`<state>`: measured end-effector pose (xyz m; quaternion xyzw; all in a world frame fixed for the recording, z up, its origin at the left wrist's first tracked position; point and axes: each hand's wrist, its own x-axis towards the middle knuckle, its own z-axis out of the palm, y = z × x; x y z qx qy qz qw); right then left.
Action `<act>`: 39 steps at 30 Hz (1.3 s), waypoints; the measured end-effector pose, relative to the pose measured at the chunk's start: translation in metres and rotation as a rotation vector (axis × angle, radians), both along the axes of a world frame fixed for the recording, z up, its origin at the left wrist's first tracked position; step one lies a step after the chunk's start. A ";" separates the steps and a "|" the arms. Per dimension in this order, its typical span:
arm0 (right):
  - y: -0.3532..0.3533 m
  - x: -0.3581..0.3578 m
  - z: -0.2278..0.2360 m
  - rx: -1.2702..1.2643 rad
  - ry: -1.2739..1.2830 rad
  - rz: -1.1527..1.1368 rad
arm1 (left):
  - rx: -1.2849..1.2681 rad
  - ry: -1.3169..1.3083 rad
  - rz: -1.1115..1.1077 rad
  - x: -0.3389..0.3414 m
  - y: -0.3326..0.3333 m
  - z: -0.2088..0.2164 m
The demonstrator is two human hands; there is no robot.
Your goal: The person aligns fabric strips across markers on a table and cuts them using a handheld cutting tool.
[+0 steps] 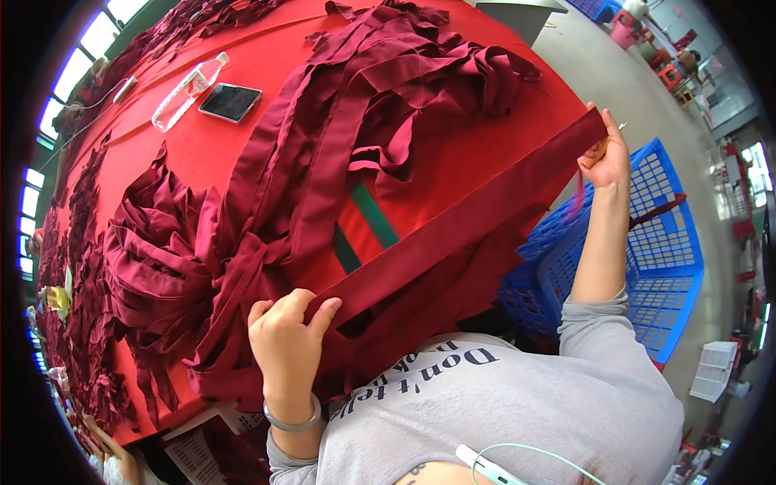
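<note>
A long maroon fabric strip [453,229] is stretched taut and slanting between my two hands. My left hand [284,343] pinches its lower left end between thumb and fingers. At the far right end, my right hand [612,158] is raised and closed on the strip. A small tool with an orange-brown handle [600,150] and a thin metal tip is also in my right hand; its exact kind is unclear. Left of the strip, a big gathered bundle of maroon strips [162,259] lies on the red-covered table [194,162], more strips [356,89] trailing from it.
A clear plastic bottle [190,93] and a dark phone [230,103] lie on the table's far left. Two green bands [373,217] show on the red cloth. Blue plastic baskets [659,234] stand at my right. Someone's arm [109,444] shows at the lower left.
</note>
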<state>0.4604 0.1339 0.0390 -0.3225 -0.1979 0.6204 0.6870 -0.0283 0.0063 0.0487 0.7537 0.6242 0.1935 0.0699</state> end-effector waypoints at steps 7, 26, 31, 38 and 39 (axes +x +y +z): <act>0.040 0.088 -0.059 -0.189 -0.477 -0.719 | 0.040 0.077 0.084 0.003 -0.002 -0.019; -0.005 -0.060 -0.032 0.117 -1.324 -0.553 | 0.128 0.146 -0.161 0.038 -0.018 -0.020; -0.080 -0.205 -0.017 0.627 -1.518 -0.008 | -0.074 0.078 -0.312 0.030 -0.015 -0.036; -0.133 -0.249 -0.023 0.523 -1.869 0.332 | -0.023 0.068 -0.288 0.020 -0.022 -0.039; -0.134 -0.251 -0.023 0.530 -1.869 0.339 | 0.030 0.059 -0.286 0.023 -0.022 -0.041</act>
